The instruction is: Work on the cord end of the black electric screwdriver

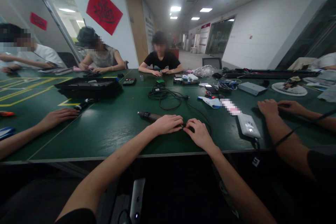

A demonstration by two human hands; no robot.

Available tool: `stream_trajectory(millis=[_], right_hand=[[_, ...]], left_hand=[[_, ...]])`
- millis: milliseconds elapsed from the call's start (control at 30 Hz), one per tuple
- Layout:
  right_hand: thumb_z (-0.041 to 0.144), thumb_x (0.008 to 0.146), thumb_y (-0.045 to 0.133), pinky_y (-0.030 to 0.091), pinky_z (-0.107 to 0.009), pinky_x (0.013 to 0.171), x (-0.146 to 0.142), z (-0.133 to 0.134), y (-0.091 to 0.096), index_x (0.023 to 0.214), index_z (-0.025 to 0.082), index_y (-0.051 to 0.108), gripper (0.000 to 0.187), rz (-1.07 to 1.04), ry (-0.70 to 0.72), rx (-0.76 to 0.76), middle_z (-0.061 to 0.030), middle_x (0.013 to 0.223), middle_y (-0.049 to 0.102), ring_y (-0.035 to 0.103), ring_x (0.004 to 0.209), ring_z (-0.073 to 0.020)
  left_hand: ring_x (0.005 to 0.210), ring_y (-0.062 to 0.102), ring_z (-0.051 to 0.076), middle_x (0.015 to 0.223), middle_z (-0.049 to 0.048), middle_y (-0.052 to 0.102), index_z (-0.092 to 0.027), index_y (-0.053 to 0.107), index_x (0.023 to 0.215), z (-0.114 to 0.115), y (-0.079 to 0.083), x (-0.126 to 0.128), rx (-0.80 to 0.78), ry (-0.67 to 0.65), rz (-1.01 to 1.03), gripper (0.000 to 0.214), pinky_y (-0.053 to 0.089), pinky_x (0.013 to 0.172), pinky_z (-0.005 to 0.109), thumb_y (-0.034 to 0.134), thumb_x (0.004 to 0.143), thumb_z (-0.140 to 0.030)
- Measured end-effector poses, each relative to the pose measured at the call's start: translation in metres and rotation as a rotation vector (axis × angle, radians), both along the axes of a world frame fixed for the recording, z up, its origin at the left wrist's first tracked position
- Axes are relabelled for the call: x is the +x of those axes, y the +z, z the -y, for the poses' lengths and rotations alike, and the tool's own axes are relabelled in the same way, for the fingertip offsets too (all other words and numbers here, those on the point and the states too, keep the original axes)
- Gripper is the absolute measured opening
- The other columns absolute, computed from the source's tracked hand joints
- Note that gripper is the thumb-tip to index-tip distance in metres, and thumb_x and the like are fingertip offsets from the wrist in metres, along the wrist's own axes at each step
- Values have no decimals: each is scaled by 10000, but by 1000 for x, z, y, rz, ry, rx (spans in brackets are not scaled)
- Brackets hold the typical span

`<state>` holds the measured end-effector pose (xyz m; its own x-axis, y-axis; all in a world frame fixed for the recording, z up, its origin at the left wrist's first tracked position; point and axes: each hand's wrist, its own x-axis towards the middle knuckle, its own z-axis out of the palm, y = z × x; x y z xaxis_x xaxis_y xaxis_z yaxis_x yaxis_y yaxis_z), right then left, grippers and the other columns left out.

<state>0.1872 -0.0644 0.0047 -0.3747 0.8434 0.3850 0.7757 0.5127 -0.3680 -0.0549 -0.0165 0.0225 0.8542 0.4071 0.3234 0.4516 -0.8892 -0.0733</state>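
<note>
A dark cylindrical electric screwdriver (149,116) lies on the green table, its narrow tip pointing left. My left hand (168,125) is wrapped over its rear part, which is hidden under the palm and fingers. Close beside it, my right hand (198,132) pinches a small dark connector (184,125) at the screwdriver's tail end. Whether the connector is seated cannot be seen. A black cable (203,114) curves from near my right hand back toward a loose coil (168,98) farther up the table.
On the left, a co-worker's hand (61,115) rests by a black tool (83,105). To the right are another person's hands (270,108) and a white power bank (249,126). Farther back stand a black tray (90,85), a blue-white packet (210,102) and a grey box (252,88).
</note>
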Motion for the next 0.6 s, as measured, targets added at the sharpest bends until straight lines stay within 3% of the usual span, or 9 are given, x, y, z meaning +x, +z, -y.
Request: stream_trajectory(millis=[200, 467, 600], right_hand=[[423, 1020, 622, 439, -382, 873, 0, -1, -1, 951, 261, 702, 193, -3, 6, -9, -51, 1184, 676, 607, 1062, -243], [420, 1022, 625, 430, -378, 865, 0, -1, -4, 951, 260, 699, 191, -15, 5, -2, -41, 1179, 675, 605, 1061, -237], [424, 1015, 637, 426, -371, 853, 0, -1, -3, 932, 255, 694, 197, -23, 1, -2, -37, 1160, 676, 606, 1053, -232]], left_hand=[[1105, 662, 221, 1369, 95, 602, -227, 563, 1287, 5, 4, 0, 26, -23, -23, 273, 540, 953, 344, 502, 1053, -354], [1129, 664, 213, 1412, 96, 576, -211, 607, 1198, 6, 5, 0, 40, -7, 21, 243, 556, 943, 333, 458, 1065, -347], [1149, 662, 221, 1423, 96, 572, -216, 598, 1258, 7, 6, -1, 39, -24, 1, 261, 555, 974, 342, 479, 1047, -312]])
